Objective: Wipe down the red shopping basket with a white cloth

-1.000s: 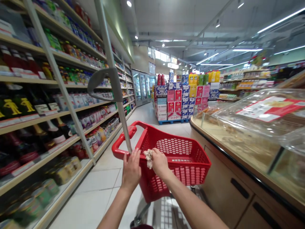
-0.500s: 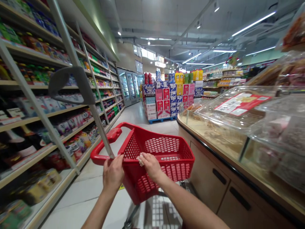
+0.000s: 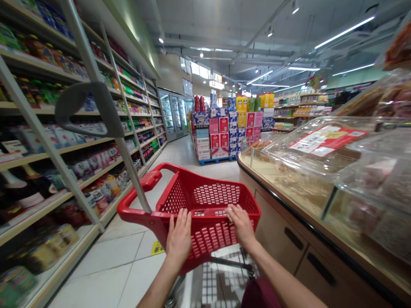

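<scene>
A red plastic shopping cart (image 3: 208, 218) stands side-on before me, its perforated basket holding nothing that I can see. My left hand (image 3: 180, 235) lies on the near side of the basket, fingers stretched up over the rim and apart from any other object. Farther right along the same rim, my right hand (image 3: 241, 224) bends over the edge with a small crumpled white tissue (image 3: 229, 212) under its fingers. A metal pole rises from the cart near its handle (image 3: 128, 207) and carries a grey plastic loop (image 3: 111, 112).
Tall shelves (image 3: 85, 183) of bottles and cans line the left. On the right runs a wooden display counter (image 3: 272, 222) with clear food packs (image 3: 316, 147). Ahead stand stacked drink boxes (image 3: 220, 139) on a blue pallet, with glass-door coolers (image 3: 175, 113) behind.
Both hands have slid right along the basket rim, the right one carrying the tissue. My left fingers have straightened. The cart has shifted slightly left in view.
</scene>
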{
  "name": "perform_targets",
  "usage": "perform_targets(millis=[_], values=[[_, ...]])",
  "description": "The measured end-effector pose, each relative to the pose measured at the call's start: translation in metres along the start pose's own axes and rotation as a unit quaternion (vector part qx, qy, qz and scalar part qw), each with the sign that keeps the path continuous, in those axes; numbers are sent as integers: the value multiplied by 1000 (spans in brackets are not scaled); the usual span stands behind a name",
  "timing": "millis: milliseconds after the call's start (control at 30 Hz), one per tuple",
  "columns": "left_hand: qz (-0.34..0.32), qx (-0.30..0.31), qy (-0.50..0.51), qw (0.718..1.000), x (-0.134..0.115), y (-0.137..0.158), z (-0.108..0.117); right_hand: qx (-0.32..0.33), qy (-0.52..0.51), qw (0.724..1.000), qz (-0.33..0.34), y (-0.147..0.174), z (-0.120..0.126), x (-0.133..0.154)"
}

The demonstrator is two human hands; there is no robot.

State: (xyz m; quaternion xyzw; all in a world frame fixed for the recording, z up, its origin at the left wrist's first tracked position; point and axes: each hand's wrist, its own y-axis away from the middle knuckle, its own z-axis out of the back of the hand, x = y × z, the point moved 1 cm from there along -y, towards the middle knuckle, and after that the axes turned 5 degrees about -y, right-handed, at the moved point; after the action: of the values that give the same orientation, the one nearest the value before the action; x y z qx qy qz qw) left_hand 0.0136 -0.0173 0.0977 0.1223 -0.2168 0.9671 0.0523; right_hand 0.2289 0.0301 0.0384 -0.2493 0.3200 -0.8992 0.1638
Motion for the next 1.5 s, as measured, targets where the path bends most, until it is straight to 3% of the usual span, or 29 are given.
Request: perform_targets(millis=[67,133,300,500,567,700,733,833,900,1067,1133,1267,1333,1433,1500], values=[[-3,1,2,1000,-6,0,-3,-10,28,997,-70,6,11,-27],[-14,2,7,1000,-16,0,-5,-18,29,996,-85,7,11,-29],[-9,-6,1,1000,-33,0,-9,32,-18,999,35,7,5,-9],[-1,9,7,1000,-35,2,-6,-14,42,984,-173,21,29,-68],[8,11,9,1000,-37,2,-5,-26,23,990,-135,21,23,-63],[2,3,13,1000,-37,3,-8,7,-16,1000,25,20,15,-49],[3,-1,13,1000,-37,4,-9,11,-9,1000,19,21,18,-53],[11,-10,9,1000,-38,5,-11,-19,33,993,-111,25,29,-77],[17,-13,8,1000,-40,5,-12,-40,42,986,-156,27,30,-81],[7,-9,12,1000,-39,4,-12,-10,-16,999,29,22,14,-55],[3,-5,14,1000,-39,5,-13,-10,-12,1000,13,21,17,-60],[15,1,21,1000,-42,4,-12,-47,17,990,-129,21,23,-72],[18,4,22,1000,-44,4,-11,-45,-10,995,-89,20,16,-56],[5,7,19,1000,-41,4,-9,-4,-57,998,34,16,6,-25],[-5,9,16,1000,-39,4,-8,15,-55,997,45,14,8,-24]])
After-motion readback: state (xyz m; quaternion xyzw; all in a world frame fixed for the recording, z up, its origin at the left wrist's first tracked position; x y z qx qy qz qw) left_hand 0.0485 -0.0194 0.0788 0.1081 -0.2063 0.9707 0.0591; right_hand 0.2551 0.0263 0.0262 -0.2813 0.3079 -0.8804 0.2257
